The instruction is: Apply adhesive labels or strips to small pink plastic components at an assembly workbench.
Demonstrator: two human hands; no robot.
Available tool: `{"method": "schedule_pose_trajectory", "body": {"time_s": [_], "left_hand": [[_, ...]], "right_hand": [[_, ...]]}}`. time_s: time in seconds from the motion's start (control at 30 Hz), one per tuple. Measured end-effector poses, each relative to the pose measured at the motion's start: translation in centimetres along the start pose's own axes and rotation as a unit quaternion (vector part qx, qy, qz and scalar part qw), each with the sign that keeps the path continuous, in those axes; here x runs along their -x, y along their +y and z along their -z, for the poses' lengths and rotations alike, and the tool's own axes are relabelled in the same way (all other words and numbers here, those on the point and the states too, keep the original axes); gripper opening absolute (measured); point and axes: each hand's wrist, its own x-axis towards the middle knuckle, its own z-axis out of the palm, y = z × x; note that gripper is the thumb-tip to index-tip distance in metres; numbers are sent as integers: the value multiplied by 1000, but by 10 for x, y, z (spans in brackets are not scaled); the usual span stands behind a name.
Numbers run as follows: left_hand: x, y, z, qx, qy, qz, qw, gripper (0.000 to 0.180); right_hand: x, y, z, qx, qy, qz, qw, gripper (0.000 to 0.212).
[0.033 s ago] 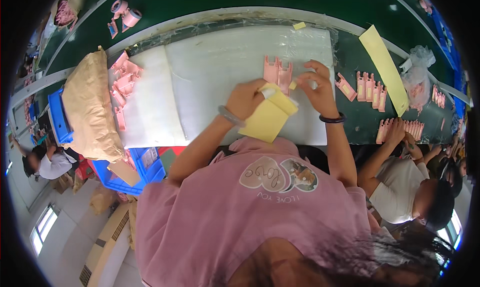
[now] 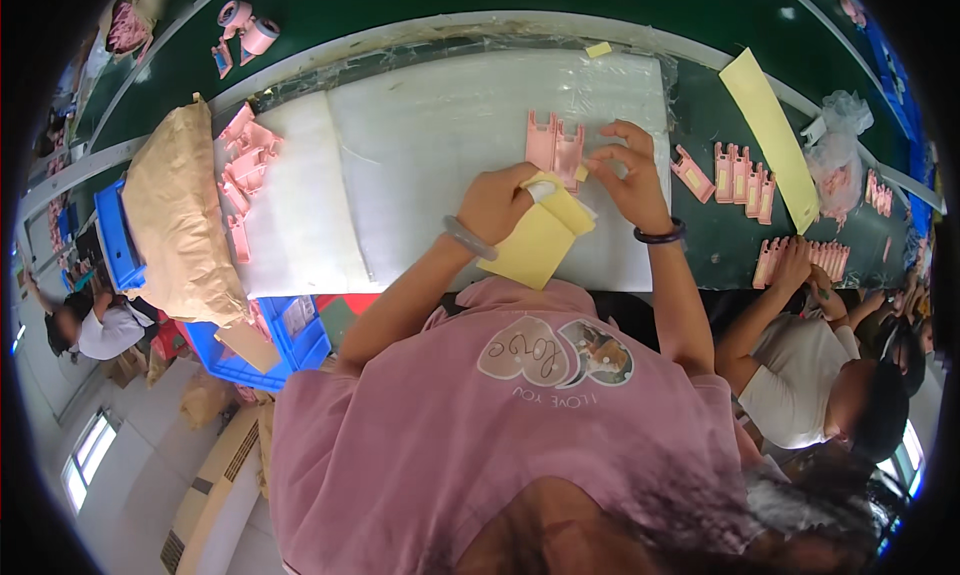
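Observation:
My left hand [image 2: 498, 203] is closed on a yellow sticker sheet [image 2: 528, 257], folded over at its upper end with a bit of white backing showing. A small yellow sticker [image 2: 581, 173] is pinched between the thumb and a finger of my right hand [image 2: 638, 183], whose other fingers are raised. Just beyond the sheet, two pink plastic parts [image 2: 541, 137] lie side by side on the white foam mat [image 2: 430, 115]. The sticker is near the lower end of the right-hand part; whether it touches is unclear.
Loose pink parts [image 2: 240, 180] lie at the left, beside a brown paper bag [image 2: 175, 205]. Labelled pink parts [image 2: 740, 175] and a yellow strip [image 2: 765, 125] are at the right, near a co-worker's hands [image 2: 795, 265]. A blue crate [image 2: 215, 350] stands below the table edge.
My right hand has shifted slightly left with the small sticker, closer to the pink part. My left hand and the sheet have barely moved.

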Motion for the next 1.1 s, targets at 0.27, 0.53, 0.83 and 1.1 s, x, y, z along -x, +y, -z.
{"method": "schedule_pose_trajectory", "body": {"time_s": [0.27, 0.53, 0.83, 1.1], "left_hand": [[4, -33, -30, -197, 46, -222, 954, 24], [-7, -38, -44, -284, 34, -173, 942, 21], [-4, -32, -32, -177, 80, -146, 970, 26], [11, -27, -25, -60, 34, -103, 992, 23]], "right_hand": [[-10, 11, -24, 34, -8, 31, 999, 16], [1, 15, -40, 113, 37, 22, 993, 14], [23, -1, -29, -55, 77, -49, 994, 23], [43, -44, -35, -102, 65, -94, 988, 15]]}}
